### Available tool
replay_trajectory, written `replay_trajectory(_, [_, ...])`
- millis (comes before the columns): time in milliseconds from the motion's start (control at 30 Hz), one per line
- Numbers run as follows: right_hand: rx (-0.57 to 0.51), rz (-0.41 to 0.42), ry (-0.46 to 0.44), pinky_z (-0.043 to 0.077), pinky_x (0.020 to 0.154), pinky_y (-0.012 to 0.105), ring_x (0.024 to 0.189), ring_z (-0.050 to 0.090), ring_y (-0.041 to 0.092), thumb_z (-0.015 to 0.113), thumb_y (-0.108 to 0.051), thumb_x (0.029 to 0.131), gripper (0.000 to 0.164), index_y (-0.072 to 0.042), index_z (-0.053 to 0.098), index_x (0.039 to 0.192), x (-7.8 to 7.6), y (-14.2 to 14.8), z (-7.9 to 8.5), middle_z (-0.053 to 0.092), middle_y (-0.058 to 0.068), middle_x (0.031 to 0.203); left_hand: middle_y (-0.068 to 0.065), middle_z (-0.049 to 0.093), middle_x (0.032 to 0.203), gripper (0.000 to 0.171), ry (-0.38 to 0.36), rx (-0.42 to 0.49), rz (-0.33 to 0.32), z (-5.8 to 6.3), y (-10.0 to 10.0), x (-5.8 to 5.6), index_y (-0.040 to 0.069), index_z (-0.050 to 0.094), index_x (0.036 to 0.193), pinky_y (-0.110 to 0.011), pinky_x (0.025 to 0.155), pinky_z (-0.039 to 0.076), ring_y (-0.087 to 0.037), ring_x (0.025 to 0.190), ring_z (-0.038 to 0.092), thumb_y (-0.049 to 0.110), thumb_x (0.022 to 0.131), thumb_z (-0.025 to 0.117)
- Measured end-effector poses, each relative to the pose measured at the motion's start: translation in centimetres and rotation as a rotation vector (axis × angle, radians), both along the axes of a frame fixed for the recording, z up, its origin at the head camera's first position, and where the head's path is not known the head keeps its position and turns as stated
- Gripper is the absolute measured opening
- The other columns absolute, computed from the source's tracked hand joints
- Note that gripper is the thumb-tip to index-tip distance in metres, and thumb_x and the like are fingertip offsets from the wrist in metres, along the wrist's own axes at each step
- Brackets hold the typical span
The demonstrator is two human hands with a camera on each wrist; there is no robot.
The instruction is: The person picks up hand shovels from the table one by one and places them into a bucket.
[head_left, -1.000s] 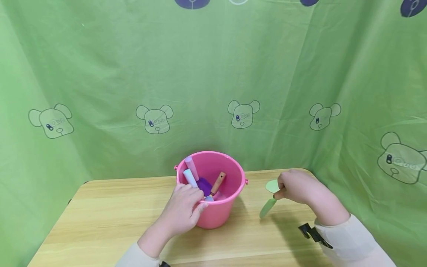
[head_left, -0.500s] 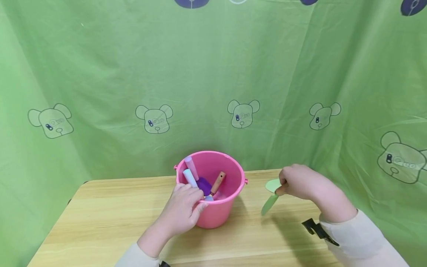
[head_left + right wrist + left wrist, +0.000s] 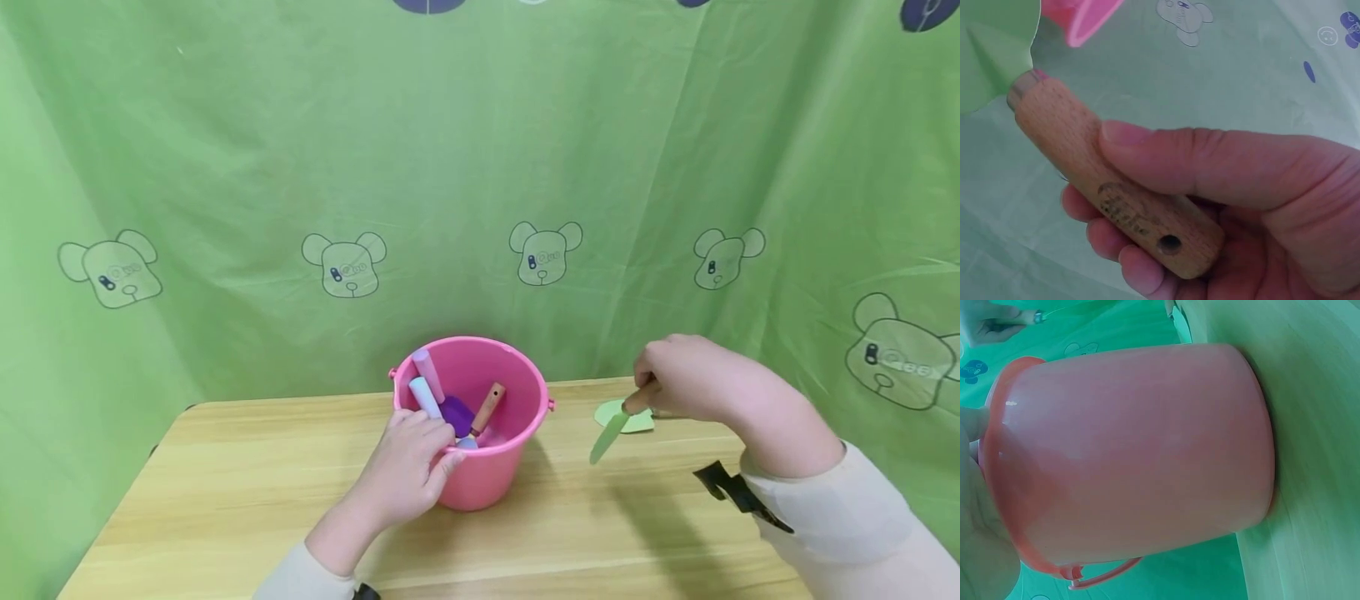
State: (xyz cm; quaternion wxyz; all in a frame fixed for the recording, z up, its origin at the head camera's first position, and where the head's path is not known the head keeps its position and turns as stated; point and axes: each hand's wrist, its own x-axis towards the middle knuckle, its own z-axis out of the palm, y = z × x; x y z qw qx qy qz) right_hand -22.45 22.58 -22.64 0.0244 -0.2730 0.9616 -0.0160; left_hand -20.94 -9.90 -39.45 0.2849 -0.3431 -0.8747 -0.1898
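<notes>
In the head view my left hand [image 3: 405, 462] grips the near rim of a pink bucket [image 3: 480, 483], thumb outside. Inside the bucket lean a lilac handle [image 3: 429, 375], a light blue handle [image 3: 425, 396], a purple scoop-like blade [image 3: 456, 414] and a wooden-handled tool [image 3: 489, 408]. To the bucket's right, above the table, my right hand [image 3: 693, 379] holds a garden trowel [image 3: 609, 437] by its wooden handle, the green blade tilted down. The right wrist view shows thumb and fingers around that handle [image 3: 1116, 187]. Behind it, a second green-bladed tool [image 3: 637, 422] lies on the table, partly hidden.
The wooden table [image 3: 262, 500] stands against a green curtain [image 3: 450, 167] printed with bear heads, which also closes off both sides. The bucket's pink carrying handle [image 3: 1107, 575] hangs down its side in the left wrist view.
My right hand has risen and moved slightly right with the trowel, uncovering more of the green-bladed tool on the table. The left hand and bucket have stayed put.
</notes>
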Motion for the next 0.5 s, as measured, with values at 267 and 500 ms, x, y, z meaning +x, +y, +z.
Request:
replay_trajectory(267, [0.026, 0.012, -0.01, 0.037, 0.05, 0.025, 0.051, 0.042, 0.008, 0.072, -0.035, 0.076, 0.022, -0.022, 0.06, 0.063, 0.5, -0.8, 2.4, 0.052, -0.01, 0.059, 0.014, 0.042, 0.071, 0.016, -0.003, 0.004, -0.003, 0.1, -0.1, 0.1, 0.023, 0.05, 0.078, -0.031, 0.077, 0.029, -0.008, 0.074, 0.039, 0.033, 0.091, 0.052])
replay_trajectory(500, [0.01, 0.069, -0.07, 0.042, 0.053, 0.025, 0.054, 0.046, 0.006, 0.069, -0.044, 0.076, 0.02, -0.026, 0.065, 0.07, 1.0, -1.4, 4.4, 0.057, -0.013, 0.063, 0.013, 0.041, 0.07, 0.017, -0.004, 0.004, -0.004, 0.2, 0.0, 0.2, 0.022, 0.048, 0.077, -0.031, 0.077, 0.028, -0.008, 0.073, 0.038, 0.031, 0.09, 0.053])
